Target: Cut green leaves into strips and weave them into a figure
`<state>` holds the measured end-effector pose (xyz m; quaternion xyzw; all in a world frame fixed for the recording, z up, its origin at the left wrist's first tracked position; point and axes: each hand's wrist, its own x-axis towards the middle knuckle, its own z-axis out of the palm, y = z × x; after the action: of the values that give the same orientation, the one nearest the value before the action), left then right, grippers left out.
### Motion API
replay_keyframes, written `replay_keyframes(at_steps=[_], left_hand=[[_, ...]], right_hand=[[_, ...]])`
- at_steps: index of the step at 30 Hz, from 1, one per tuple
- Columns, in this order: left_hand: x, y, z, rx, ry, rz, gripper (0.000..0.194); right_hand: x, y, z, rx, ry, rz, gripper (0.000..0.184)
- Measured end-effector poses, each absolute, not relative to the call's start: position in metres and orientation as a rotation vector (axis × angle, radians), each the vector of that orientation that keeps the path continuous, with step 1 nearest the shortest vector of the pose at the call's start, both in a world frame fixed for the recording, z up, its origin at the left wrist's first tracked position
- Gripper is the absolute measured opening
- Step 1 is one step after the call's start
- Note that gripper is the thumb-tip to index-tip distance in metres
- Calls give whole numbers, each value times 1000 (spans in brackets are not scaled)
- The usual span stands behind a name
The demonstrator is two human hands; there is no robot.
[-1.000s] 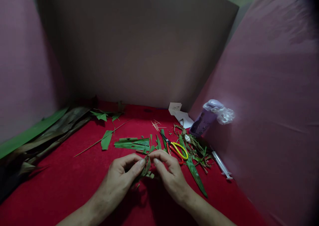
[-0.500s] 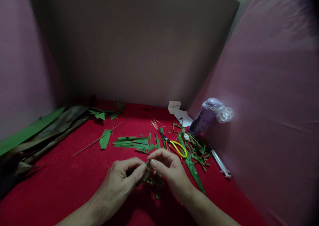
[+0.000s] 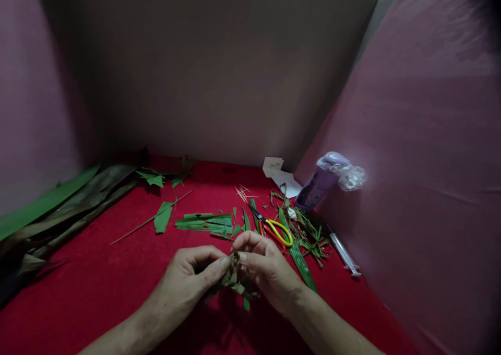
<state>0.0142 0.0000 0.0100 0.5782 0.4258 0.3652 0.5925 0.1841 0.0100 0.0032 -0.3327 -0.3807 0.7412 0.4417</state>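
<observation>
Between my two hands is a small bundle of dry brown and green leaf strips (image 3: 234, 277), raised over the red cloth (image 3: 117, 292). My left hand (image 3: 195, 274) pinches its left side between thumb and fingers. From the right, my right hand (image 3: 264, 269) closes thumb and forefinger on its curled top edge. Loose strip ends hang below the fingertips. Just beyond my right hand lie scissors (image 3: 279, 232) with yellow and red handles. Cut green leaf strips (image 3: 207, 223) rest in front of the hands.
Long leaves (image 3: 70, 203) lie at the left, near a thin stick (image 3: 148, 220) and a leaf piece (image 3: 163, 217). Toothpicks (image 3: 243, 193), white paper (image 3: 287, 182), a purple cup (image 3: 319, 182) with plastic wrap, leaf scraps (image 3: 311, 235) and a syringe (image 3: 344, 253) are farther right.
My right hand has turned slightly, and the bundle between my fingers shows more of its curled top and hanging strips. Both hands keep their pinch. The view has shifted slightly.
</observation>
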Motion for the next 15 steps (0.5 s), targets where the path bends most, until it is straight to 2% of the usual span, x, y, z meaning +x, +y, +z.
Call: replay_keyframes(at_steps=[8, 15], left_hand=[[16, -1, 13, 1322, 1004, 851, 20], [11, 0, 12, 1291, 976, 960, 22]], right_hand=[[180, 8, 2, -873, -1084, 1691, 18], [177, 4, 3, -867, -1162, 1589, 19]])
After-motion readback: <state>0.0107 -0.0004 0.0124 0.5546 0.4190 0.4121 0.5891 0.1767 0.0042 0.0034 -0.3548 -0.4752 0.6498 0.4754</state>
